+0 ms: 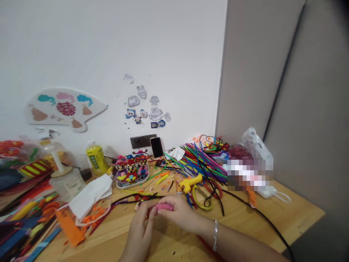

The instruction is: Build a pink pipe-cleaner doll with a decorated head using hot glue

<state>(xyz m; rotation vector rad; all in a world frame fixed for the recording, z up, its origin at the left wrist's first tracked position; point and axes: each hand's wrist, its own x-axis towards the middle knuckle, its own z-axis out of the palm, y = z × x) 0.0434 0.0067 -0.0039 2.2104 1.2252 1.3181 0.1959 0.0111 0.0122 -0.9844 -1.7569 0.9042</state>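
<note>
A small ribbed pink piece, which looks like coiled chenille stem, lies between my two hands near the table's front. The fingers of my right hand are closed round it. My left hand pinches at its left end, where a bit of red shows; its fingertips partly hide what they hold. Just beyond the hands rests a yellow glue gun. Behind them, a white tray bears several small colourful dolls. Black stems lie close behind my left hand.
A heap of coloured chenille stems spreads at the back, beside a phone. To the left stand a yellow-labelled bottle, a glass jar and a white face mask. A black cable crosses the right side.
</note>
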